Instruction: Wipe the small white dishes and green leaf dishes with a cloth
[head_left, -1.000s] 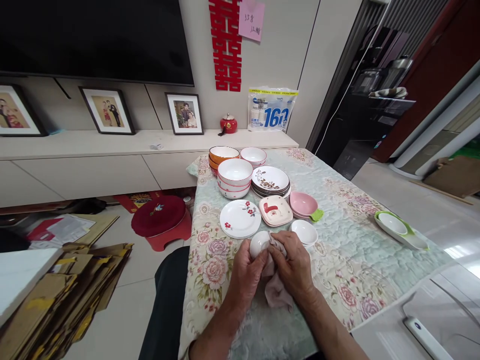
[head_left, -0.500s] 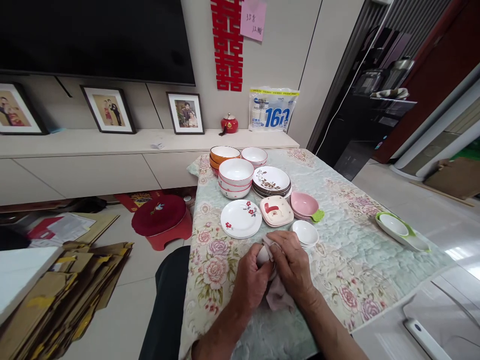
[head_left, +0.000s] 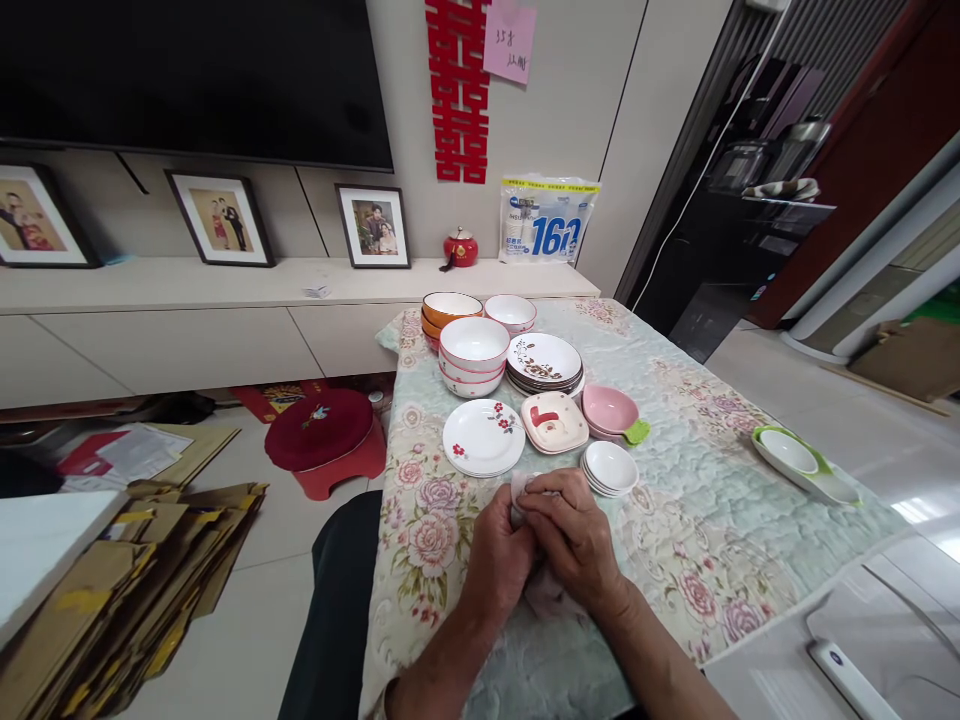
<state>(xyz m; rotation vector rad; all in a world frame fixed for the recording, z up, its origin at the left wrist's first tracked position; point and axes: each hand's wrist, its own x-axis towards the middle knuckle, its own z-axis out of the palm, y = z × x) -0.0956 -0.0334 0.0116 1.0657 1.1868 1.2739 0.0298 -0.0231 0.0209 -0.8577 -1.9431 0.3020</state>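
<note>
My left hand [head_left: 501, 550] and my right hand [head_left: 574, 530] meet near the table's front edge, fingers closed around a small white dish wrapped in a pale pink cloth [head_left: 551, 592]. The dish is almost wholly covered by fingers and cloth. Just beyond lie white plates with red flowers [head_left: 482, 440], a square dish with a red pattern [head_left: 553, 422] and a stack of small white bowls [head_left: 610, 467]. Pink bowls [head_left: 609, 409] with a green handle sit behind those.
Stacked bowls [head_left: 474, 345] and brown-patterned plates [head_left: 545, 358] stand farther back on the flowered cloth [head_left: 682, 480]. A green-rimmed dish [head_left: 806, 465] lies at the right. A red stool [head_left: 322, 440] is left of the table.
My right hand has moved slightly left, its fingers now over the top of the dish. Cloth now covers the part of the dish that showed before.
</note>
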